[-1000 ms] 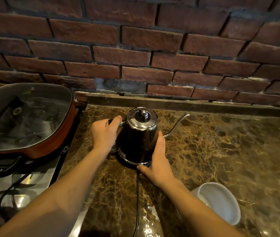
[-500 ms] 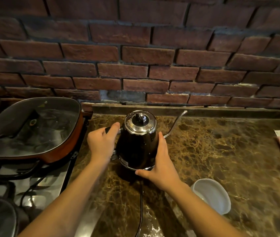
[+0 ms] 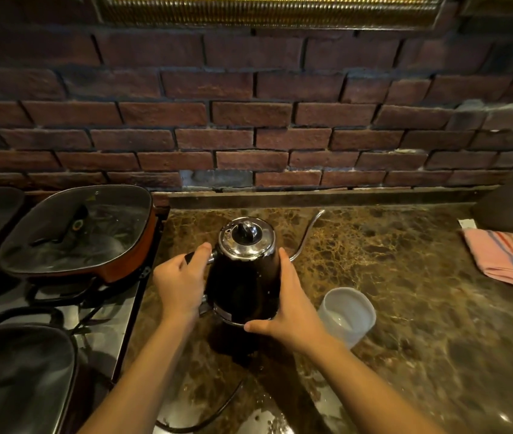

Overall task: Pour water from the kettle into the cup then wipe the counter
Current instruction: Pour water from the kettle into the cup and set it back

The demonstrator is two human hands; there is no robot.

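We grip the handle of the one kettle point(image 3: 245, 270) with our left hand point(image 3: 180, 285); our right hand point(image 3: 286, 311) lies open against its body. The kettle stands upright on the surface point(image 3: 405, 308), spout pointing away and rightward. One cup point(image 3: 346, 315) sits just right of the kettle, nearest our right hand. One cloth point(image 3: 509, 260) lies far right.
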